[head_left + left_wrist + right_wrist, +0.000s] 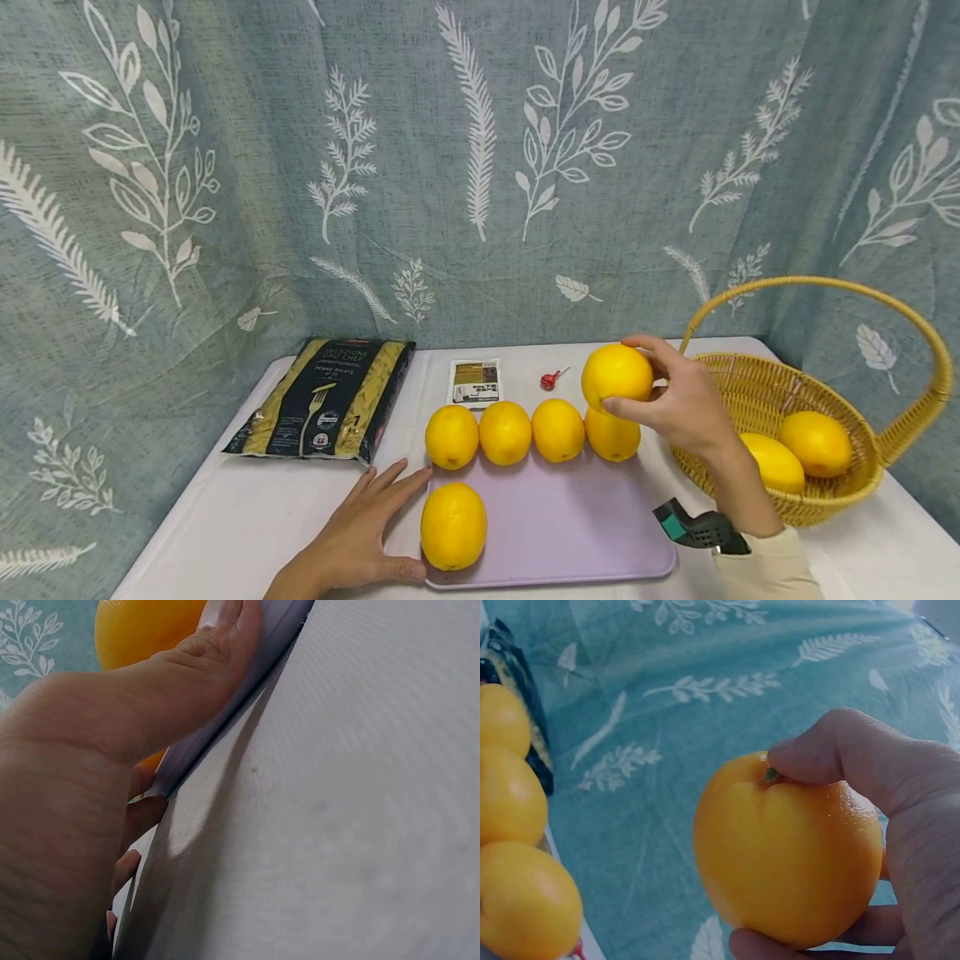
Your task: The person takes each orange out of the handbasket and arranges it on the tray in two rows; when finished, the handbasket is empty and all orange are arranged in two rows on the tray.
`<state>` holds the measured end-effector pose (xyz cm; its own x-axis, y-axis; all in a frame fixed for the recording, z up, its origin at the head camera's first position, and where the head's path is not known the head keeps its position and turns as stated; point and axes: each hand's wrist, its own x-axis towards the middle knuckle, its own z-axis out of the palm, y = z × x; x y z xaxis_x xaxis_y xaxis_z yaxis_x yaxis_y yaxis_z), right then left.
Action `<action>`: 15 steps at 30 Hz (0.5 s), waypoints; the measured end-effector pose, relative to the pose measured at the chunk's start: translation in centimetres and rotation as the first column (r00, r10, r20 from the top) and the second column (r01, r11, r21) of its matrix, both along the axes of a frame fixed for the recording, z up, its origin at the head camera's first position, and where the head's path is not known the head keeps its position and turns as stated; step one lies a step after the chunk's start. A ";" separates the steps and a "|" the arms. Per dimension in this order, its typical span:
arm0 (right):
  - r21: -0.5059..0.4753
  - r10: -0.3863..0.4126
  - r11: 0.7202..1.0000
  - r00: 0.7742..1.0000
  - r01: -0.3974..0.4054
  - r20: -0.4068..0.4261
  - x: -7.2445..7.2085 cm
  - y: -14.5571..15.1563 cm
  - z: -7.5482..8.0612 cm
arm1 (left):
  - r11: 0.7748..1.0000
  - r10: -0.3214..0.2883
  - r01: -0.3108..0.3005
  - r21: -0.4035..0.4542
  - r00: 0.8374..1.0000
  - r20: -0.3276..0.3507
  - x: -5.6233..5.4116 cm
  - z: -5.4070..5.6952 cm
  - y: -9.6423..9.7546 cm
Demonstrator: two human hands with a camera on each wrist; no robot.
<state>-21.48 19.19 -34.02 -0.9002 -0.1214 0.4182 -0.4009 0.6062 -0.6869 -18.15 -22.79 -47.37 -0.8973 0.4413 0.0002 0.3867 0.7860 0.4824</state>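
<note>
One of the hands (686, 404) grips an orange (615, 375)

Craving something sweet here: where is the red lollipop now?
In the head view, the red lollipop lies on the table slightly right of centre, to the right of the small packet and behind the row of oranges.

The round yellow-orange fruit (617, 377) right of the frame's centre has smooth skin, glossy where highlights catch it in the right wrist view. The flat lilac rectangular tray (562, 525) at lower centre looks like smooth plastic with a soft satin sheen. At far right, the oval tan-yellow basket (738, 387) is rough, woven wicker. The black-and-gold rectangular pasta bag (322, 400), left of centre, is shiny, creased plastic film. Across the top, the blue-green leaf-patterned curtain (420, 167) is matt, coarse-looking cloth; the white tablecloth (240, 517) at lower left is matt, finely textured cloth.
</note>
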 end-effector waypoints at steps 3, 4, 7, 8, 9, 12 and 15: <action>0.010 0.031 0.999 1.000 -0.031 0.005 -0.1 -0.6 -0.2 | 1.000 0.000 0.000 0.002 1.000 0.000 0.0 0.0 0.0; 0.016 0.037 0.999 0.999 -0.037 0.009 -0.1 -0.8 -0.3 | 1.000 -0.002 0.002 0.002 1.000 -0.003 0.0 0.0 0.0; 0.023 0.060 0.998 0.998 -0.061 0.031 -0.2 -1.4 -0.5 | 1.000 -0.007 0.007 0.003 1.000 -0.012 0.0 0.0 -0.1; 0.030 0.065 0.997 0.997 -0.066 0.041 -0.2 -1.7 -0.6 | 1.000 -0.010 0.010 0.002 1.000 -0.015 -0.1 -0.1 -0.1; 0.033 0.071 0.997 0.996 -0.073 0.055 -0.2 -1.9 -0.6 | 1.000 -0.010 0.010 0.001 1.000 -0.017 -0.1 -0.1 -0.1; 0.043 0.100 0.994 0.989 -0.105 0.105 -0.4 -2.5 -0.9 | 1.000 -0.008 0.008 0.000 1.000 -0.016 0.0 -0.1 -0.1; 0.069 0.124 0.989 0.983 -0.134 0.132 -0.5 -3.0 -1.2 | 1.000 -0.005 0.005 -0.003 1.000 -0.012 0.0 -0.1 -0.1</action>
